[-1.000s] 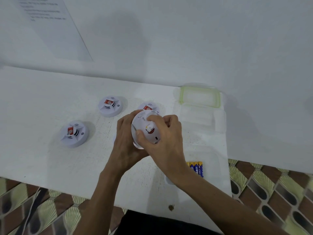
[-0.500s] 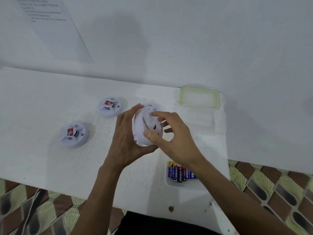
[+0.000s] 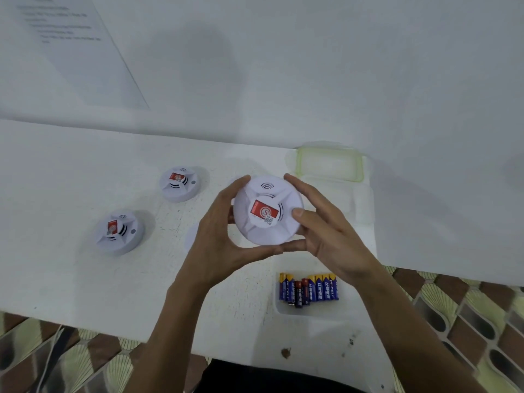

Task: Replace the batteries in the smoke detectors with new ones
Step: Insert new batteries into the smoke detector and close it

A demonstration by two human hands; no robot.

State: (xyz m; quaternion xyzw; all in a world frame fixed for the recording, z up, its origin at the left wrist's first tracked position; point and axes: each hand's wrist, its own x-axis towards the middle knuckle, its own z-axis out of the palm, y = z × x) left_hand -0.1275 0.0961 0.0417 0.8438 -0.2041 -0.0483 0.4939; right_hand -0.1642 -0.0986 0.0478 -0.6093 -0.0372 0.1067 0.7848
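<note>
I hold a white round smoke detector with a red label, face up, above the table's middle. My left hand grips its left and lower rim. My right hand grips its right rim, thumb on the top face. Two more white detectors stand on the table: one at the back, one further left. A shallow white tray near the front edge holds several blue and dark red batteries. A white round piece shows partly behind my left wrist.
A clear box lid with a green rim lies at the back right against the wall. The white table ends just right of the tray, above a patterned tiled floor. A printed sheet hangs on the wall at left.
The detector has been turned over from its underside to face up. My right hand moved from its back to the right rim. The batteries, hidden before, are in full view.
</note>
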